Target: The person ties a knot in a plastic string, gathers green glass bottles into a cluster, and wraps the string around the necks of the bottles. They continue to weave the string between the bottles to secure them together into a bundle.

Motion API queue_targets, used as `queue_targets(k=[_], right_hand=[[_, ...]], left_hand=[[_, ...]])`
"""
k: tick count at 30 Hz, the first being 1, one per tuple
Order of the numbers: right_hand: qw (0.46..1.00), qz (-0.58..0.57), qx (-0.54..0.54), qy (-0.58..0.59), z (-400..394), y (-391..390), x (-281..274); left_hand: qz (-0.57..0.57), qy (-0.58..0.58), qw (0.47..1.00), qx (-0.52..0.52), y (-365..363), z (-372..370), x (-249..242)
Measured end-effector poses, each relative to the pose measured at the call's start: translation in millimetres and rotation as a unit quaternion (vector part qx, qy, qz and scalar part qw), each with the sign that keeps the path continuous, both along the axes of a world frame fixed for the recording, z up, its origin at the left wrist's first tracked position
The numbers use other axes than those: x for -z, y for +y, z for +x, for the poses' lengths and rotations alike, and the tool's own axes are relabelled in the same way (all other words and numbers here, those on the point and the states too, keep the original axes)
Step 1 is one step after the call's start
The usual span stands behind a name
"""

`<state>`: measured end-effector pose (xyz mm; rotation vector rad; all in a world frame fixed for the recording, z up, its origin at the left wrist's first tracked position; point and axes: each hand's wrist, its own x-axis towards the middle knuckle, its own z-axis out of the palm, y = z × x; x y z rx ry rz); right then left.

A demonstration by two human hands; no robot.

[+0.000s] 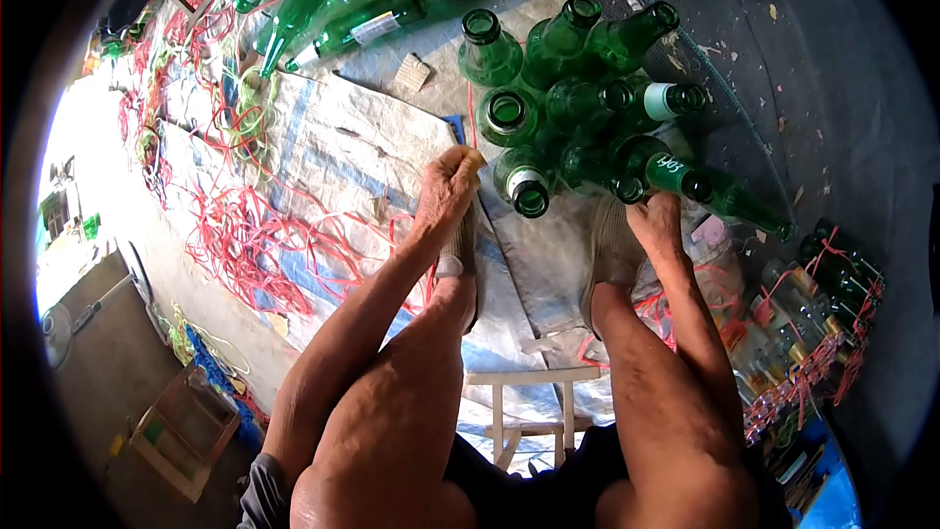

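Note:
A cluster of upright green glass bottles (506,112) stands in front of my feet, mouths up, some leaning to the right. My left hand (450,188) is closed in a pinch just left of the cluster, above my left shoe (458,250). A thin red plastic string (472,103) runs up from its fingertips along the bottles' left side. At the near right of the cluster is my right hand (658,220), beside the bottle necks. Its fingers are mostly hidden behind them. One green bottle (749,204) lies tilted outward at the right.
More green bottles (367,24) lie at the upper left. Tangled red string (250,250) covers the woven sheet (338,127) on the left. Tied bottles (793,318) lie at the right. Between my legs is a small wooden stool (534,377).

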<state>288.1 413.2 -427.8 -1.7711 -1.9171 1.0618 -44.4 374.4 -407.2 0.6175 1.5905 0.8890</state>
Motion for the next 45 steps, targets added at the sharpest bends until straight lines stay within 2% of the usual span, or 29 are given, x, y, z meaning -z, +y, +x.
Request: queue_targets(k=[3,5,8,9,11,12,16,22,27,32,39,45], right_hand=[[0.998,0.057,-0.024,-0.006,0.3,2.8,3.7],[0.988,0.146,-0.038,-0.024,-1.0,5.2,8.0],[0.988,0.119,-0.049,-0.080,-2.2,2.5,3.6],[0.992,0.088,-0.051,-0.079,-2.6,3.3,2.4],[0.995,0.025,-0.054,-0.081,-3.4,4.8,-0.3],[0.996,0.026,-0.044,-0.071,-5.3,5.3,-3.5],[0.998,0.028,-0.038,-0.044,-10.7,6.7,-8.8],[0.995,0.065,-0.062,-0.047,-8.5,6.8,-4.1],[0.997,0.045,-0.045,-0.038,-6.9,5.6,-2.8],[0.993,0.087,-0.042,-0.062,-6.1,6.4,2.1],[0.996,0.007,-0.036,-0.079,-7.5,4.2,-9.6],[0.995,0.073,-0.036,-0.059,-5.1,2.1,-4.4]], left_hand=[[-0.063,0.034,0.997,0.028,-5.9,5.6,-11.3],[-0.055,0.017,0.998,0.035,-7.6,8.2,-13.7],[-0.060,-0.016,0.997,0.048,-8.6,6.2,-13.4],[-0.112,-0.042,0.992,0.036,-6.8,7.8,-18.5],[-0.137,-0.207,0.969,0.014,-6.4,-0.6,-14.0],[-0.157,-0.245,0.957,-0.019,-5.6,1.0,-14.1],[-0.152,-0.307,0.938,-0.054,-9.4,0.0,-15.8],[-0.143,-0.314,0.937,-0.059,-17.8,-1.8,-2.5],[-0.146,-0.303,0.940,-0.061,-22.0,0.9,-2.4],[-0.152,-0.278,0.947,-0.060,-31.3,6.5,-1.3],[-0.156,-0.204,0.962,-0.088,-37.4,14.5,-16.7],[-0.158,-0.222,0.962,-0.025,-50.0,16.2,-9.4]])
